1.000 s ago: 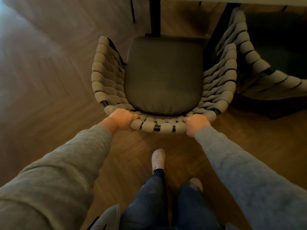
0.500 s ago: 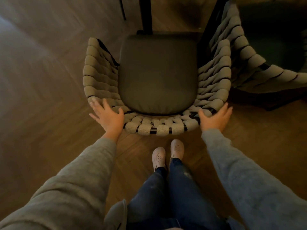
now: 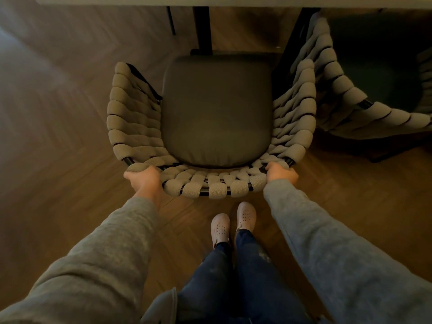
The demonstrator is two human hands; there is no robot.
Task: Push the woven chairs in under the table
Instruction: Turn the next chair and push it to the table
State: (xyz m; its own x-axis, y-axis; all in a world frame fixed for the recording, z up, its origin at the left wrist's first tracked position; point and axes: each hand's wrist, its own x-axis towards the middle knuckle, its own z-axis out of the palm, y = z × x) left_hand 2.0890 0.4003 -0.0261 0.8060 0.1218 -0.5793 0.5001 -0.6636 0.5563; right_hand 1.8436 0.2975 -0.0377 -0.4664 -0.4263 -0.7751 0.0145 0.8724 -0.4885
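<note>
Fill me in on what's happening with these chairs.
A person stands behind a woven chair with both hands on the rear corners of its backrest: the left hand and the right hand. Its dark seat cushion sits wholly clear of the table edge, so it isn't pushed in yet. A second woven chair stands to the right, partly under the table.

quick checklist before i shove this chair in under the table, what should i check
1. Left hand gripping the woven chair at its back rim: ok.
2. Right hand gripping the rim's other corner: ok.
3. Seat lined up with the table edge: ok, roughly square.
4. Black table leg straight ahead of the seat front: not ok, it may block the chair.
5. Gap to the second woven chair on the right: cannot tell, armrests look very close.
6. Feet clear of the chair: ok.
</note>
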